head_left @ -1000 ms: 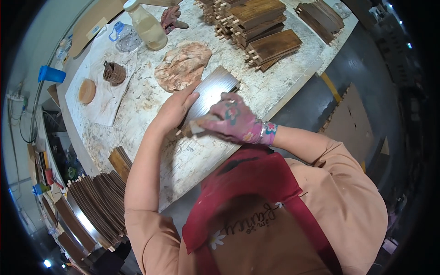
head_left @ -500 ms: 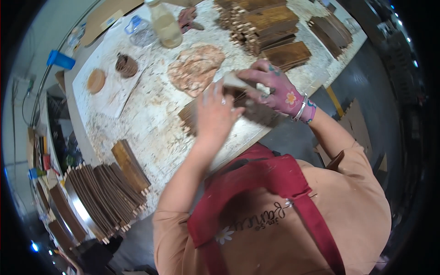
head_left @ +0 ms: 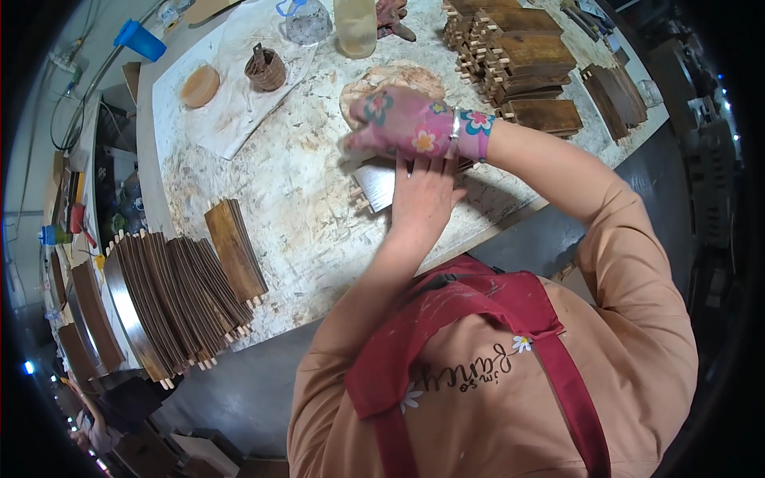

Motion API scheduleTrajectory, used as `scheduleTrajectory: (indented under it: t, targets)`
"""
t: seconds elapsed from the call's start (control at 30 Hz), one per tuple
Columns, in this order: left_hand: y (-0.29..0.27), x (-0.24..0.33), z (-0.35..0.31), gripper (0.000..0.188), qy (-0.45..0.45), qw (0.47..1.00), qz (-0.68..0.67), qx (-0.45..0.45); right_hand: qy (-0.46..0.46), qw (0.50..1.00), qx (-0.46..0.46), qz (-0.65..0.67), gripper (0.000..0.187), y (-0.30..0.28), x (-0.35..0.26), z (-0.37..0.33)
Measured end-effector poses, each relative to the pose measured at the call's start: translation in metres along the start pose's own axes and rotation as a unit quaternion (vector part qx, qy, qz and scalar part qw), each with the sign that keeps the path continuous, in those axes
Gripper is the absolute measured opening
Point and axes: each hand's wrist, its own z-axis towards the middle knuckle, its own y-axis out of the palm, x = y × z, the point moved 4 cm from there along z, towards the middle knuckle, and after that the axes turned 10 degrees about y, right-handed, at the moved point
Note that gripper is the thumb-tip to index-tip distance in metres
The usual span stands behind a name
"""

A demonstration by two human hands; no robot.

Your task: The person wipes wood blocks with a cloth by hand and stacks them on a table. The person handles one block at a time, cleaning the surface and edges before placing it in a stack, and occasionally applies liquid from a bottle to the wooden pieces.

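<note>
Palm down, my bare left hand [head_left: 426,199] lies with fingers stretched over a wooden slat [head_left: 376,185] near the table's front edge. The slat's upper face shines silvery, and pegs stick out at its left end. My right hand [head_left: 405,123], in a pink-purple flowered glove, crosses just above the left fingertips and hides part of the slat. Its fingers are smeared by motion, so I cannot tell whether it holds anything. Just beyond the glove lies a crumpled, peach-stained cloth [head_left: 398,76], partly covered by it.
Dark pegged slats [head_left: 171,303] stand in a row at the left; more slats [head_left: 530,52] are stacked at the far right. A brown ribbed pot [head_left: 265,70], a round tan disc [head_left: 200,86], a clear jug [head_left: 307,22] and a cloudy bottle [head_left: 355,28] stand farther back.
My gloved right hand has swung left, from the slats' right end to above my left hand. The head view has shifted. The slat's face now shows bright beside my left fingers.
</note>
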Motion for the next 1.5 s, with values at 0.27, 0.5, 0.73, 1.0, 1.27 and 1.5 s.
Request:
scheduleTrajectory:
  t: [0.27,0.5,0.73,1.0,1.27,1.5]
  targets:
    - [-0.016,-0.008,-0.007,0.081,-0.008,0.997,-0.042,-0.064,0.122,0.793,0.197,0.563,0.050,0.012,0.043,-0.053]
    - [-0.054,-0.043,-0.047,0.081,-0.066,0.996,-0.014,-0.065,0.041,0.768,0.291,0.569,0.050,0.026,0.074,-0.055]
    - [-0.103,-0.055,-0.023,0.050,0.009,0.992,-0.122,0.015,0.050,0.731,0.350,0.584,0.052,-0.027,0.075,-0.114]
    - [-0.089,-0.104,-0.010,0.035,-0.112,0.967,-0.204,-0.103,0.179,0.703,0.309,0.615,0.056,0.005,0.111,-0.179]
    - [-0.056,-0.054,-0.012,0.061,0.011,0.994,-0.100,-0.043,0.190,0.823,0.298,0.444,0.052,0.024,0.097,-0.162]
    - [-0.052,-0.054,-0.013,0.062,0.022,0.993,-0.111,-0.012,0.260,0.898,0.271,0.228,0.045,0.013,0.078,-0.144]
